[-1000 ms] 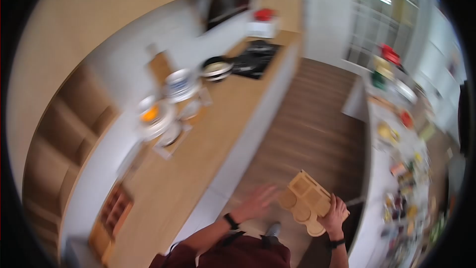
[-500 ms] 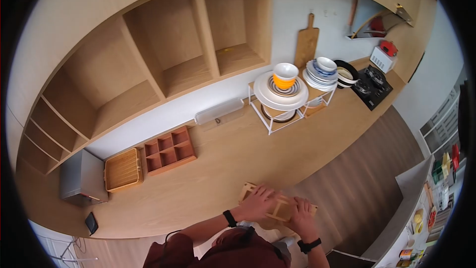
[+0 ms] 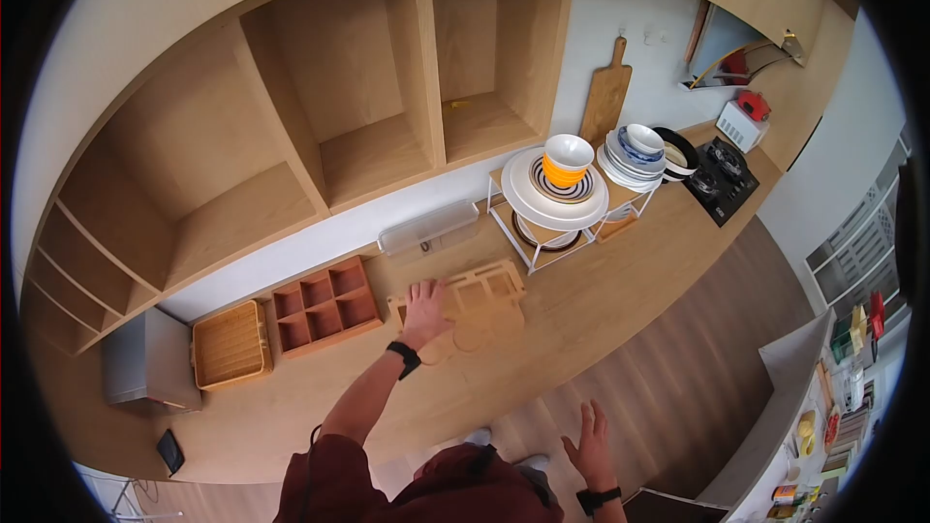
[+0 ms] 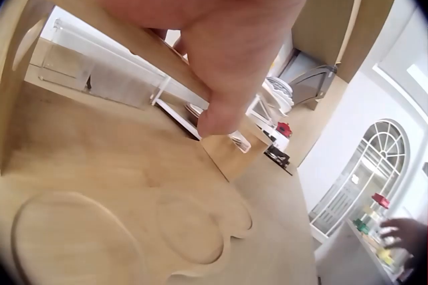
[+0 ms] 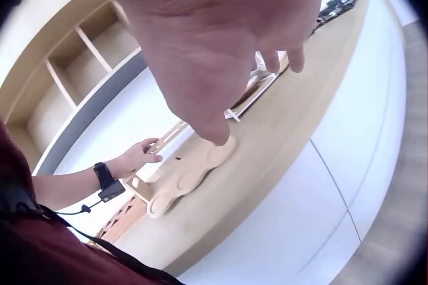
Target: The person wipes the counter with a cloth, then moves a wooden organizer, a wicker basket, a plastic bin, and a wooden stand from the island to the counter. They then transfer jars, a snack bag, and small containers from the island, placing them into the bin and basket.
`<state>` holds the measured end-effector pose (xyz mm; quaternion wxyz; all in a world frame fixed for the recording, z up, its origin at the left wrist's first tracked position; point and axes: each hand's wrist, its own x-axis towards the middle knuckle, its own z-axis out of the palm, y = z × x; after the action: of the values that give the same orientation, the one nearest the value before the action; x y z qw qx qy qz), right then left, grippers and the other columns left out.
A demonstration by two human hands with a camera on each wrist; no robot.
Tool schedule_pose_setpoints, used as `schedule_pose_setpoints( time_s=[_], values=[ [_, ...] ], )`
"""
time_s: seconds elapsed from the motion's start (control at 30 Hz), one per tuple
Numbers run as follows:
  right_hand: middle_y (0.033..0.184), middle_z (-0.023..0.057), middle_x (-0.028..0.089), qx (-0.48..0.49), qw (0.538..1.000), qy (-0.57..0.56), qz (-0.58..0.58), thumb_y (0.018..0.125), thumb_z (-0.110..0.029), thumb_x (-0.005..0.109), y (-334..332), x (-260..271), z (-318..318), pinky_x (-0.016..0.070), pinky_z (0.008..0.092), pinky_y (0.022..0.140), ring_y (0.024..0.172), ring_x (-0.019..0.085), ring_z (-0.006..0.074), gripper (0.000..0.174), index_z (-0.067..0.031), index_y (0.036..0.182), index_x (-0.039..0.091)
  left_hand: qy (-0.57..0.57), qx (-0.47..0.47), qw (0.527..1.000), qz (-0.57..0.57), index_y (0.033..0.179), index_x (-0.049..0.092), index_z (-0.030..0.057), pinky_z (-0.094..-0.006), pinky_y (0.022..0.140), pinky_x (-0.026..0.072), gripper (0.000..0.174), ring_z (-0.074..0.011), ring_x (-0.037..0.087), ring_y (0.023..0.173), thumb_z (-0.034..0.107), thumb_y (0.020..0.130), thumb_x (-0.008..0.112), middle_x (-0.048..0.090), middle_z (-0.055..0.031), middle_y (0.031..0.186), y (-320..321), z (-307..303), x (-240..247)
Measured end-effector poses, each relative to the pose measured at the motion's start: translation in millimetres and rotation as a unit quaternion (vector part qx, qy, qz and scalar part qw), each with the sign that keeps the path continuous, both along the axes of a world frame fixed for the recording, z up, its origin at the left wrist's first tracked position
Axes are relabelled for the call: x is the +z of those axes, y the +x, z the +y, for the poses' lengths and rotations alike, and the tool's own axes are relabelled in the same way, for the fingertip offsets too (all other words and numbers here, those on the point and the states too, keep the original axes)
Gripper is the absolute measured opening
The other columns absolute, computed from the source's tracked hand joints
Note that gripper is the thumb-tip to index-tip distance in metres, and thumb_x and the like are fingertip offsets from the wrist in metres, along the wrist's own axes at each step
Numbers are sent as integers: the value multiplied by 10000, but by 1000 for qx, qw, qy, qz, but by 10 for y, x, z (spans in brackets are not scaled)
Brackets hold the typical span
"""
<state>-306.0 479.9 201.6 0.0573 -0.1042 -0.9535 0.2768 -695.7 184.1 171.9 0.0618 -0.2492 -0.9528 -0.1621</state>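
A light wooden rack (image 3: 489,315) with a scalloped base and round recesses (image 4: 190,228) is on the wooden counter, between the compartment box and the dish stand. My left hand (image 3: 424,312) grips its raised back rail (image 4: 114,28); in the left wrist view the thumb lies on the near side and the other fingers are mostly hidden behind the rail. Off the counter's front edge, my right hand (image 3: 591,446) is held in the air with fingers apart, holding nothing. The right wrist view also shows the left hand (image 5: 140,157) on the rail.
A reddish-brown compartment box (image 3: 327,308) and a wicker basket (image 3: 232,344) stand to the left. Behind the rack is a clear plastic bin (image 3: 428,229). A white-framed stand (image 3: 531,254) bears plates and bowls (image 3: 568,163) on the right. Cubby shelves (image 3: 368,145) overhang the counter.
The person has turned toward the counter. The wooden rack, held in both hands half a second ago, has moved forward and left onto the counter. The right hand has let go and drawn back.
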Motion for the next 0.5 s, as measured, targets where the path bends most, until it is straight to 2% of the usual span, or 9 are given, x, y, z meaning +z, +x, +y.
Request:
schedule_pose_setpoints(
  time_s=[0.07,0.13,0.27,0.37,0.5],
  values=[
    [1586,279,356,-20,1000,-20,1,803,-155,837,192,-130,12,366,556,1182,1443,379,496,909,-20,1564,358,-11,33,999,17,1556,406,109,-563,1167,310,1141,-382,442,1334,371,593,958,507,-155,1388,-309,20,-69],
    [1569,283,373,-66,997,-25,-13,808,-88,824,400,-167,-13,393,507,1187,1435,396,493,903,-8,1571,346,1,41,999,-3,1559,403,118,-562,1166,310,1144,-386,440,1337,373,592,960,504,-155,1397,-573,39,-118],
    [1549,289,399,-97,995,-33,-18,813,-87,818,612,-223,-137,397,504,1185,1422,419,492,906,-6,1577,337,20,71,995,-60,1572,399,154,-558,1167,311,1154,-397,433,1346,377,592,966,493,-160,1419,-907,78,-116],
    [1550,294,396,-125,991,-27,-28,821,-87,809,675,-291,-222,394,508,1185,1422,420,497,895,-2,1576,337,22,75,996,-52,1571,409,176,-555,1173,308,1152,-400,430,1350,374,584,970,490,-161,1420,-1064,66,-207],
    [1548,304,392,-132,990,-40,-32,827,-87,804,656,-347,-328,387,512,1188,1425,413,502,887,4,1574,335,23,64,997,-41,1568,411,161,-551,1179,305,1149,-401,425,1356,370,586,970,492,-161,1415,-1194,17,-349]
  ],
)
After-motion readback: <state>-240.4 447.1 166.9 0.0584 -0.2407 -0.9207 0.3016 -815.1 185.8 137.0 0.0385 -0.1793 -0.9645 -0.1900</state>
